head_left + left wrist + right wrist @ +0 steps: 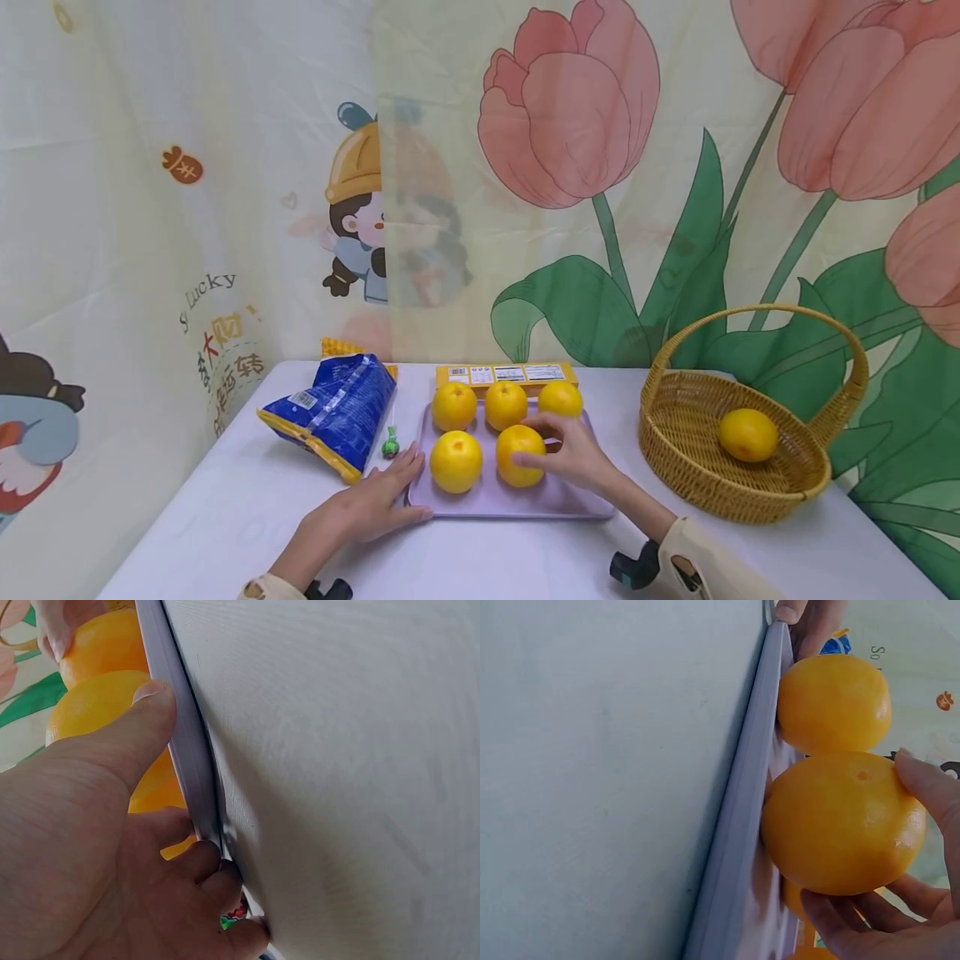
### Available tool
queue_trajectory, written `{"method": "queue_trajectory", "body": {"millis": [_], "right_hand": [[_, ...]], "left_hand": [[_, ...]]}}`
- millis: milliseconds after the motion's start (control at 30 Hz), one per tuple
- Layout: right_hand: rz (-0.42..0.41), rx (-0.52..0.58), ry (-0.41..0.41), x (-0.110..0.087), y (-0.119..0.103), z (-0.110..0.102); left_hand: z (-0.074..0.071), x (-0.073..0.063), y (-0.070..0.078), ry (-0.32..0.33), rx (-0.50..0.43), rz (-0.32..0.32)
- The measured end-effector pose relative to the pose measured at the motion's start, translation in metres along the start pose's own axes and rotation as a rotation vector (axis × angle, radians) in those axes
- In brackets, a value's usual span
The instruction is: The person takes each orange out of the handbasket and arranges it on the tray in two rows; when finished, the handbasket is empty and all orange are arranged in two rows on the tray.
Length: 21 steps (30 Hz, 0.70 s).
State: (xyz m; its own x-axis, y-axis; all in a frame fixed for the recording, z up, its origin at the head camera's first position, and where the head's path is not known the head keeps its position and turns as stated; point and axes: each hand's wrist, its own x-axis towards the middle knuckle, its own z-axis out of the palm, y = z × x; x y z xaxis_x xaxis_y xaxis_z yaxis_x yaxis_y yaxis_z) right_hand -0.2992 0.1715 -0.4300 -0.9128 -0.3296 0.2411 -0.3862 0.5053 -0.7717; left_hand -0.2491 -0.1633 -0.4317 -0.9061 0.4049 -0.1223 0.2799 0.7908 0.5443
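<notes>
My right hand (572, 450) grips an orange (519, 457) at the front middle of a lilac tray (540, 505), thumb on its near side and fingers round its right. In the right wrist view that orange (844, 823) sits between thumb and fingertips, low over the tray. Another orange (456, 462) stands to its left, and three more, such as the middle one (506, 406), line the tray's back. At the tray's left edge rests my left hand (378, 498), fingers spread and loose; in the left wrist view its thumb (146, 724) lies over the tray's rim.
A wicker basket (675, 450) with one orange (747, 435) inside stands on the right. Left of the tray lie a blue snack bag (337, 412) and a small green-wrapped candy (391, 443). A yellow box (525, 374) sits behind the tray, before a printed curtain (435, 333).
</notes>
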Motion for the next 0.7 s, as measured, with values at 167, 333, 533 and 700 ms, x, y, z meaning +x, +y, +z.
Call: {"method": "queue_trajectory", "body": {"millis": [167, 333, 533, 700], "right_hand": [[-0.011, 0.002, -0.023, -0.0001, 0.0019, 0.0031], [-0.038, 0.012, -0.079, -0.0008, 0.0026, 0.0054], [-0.057, 0.013, -0.1, 0.0002, 0.0015, 0.005], [-0.038, 0.016, -0.102, 0.0005, -0.0007, 0.0027]], "left_hand": [[0.0006, -0.0016, -0.0026, 0.003, -0.006, 0.004], [0.0019, -0.0023, -0.0042, 0.005, -0.007, 0.006], [0.0011, -0.0023, -0.0039, 0.008, -0.011, 0.014], [0.0009, -0.0021, -0.0041, 0.004, -0.02, 0.014]]}}
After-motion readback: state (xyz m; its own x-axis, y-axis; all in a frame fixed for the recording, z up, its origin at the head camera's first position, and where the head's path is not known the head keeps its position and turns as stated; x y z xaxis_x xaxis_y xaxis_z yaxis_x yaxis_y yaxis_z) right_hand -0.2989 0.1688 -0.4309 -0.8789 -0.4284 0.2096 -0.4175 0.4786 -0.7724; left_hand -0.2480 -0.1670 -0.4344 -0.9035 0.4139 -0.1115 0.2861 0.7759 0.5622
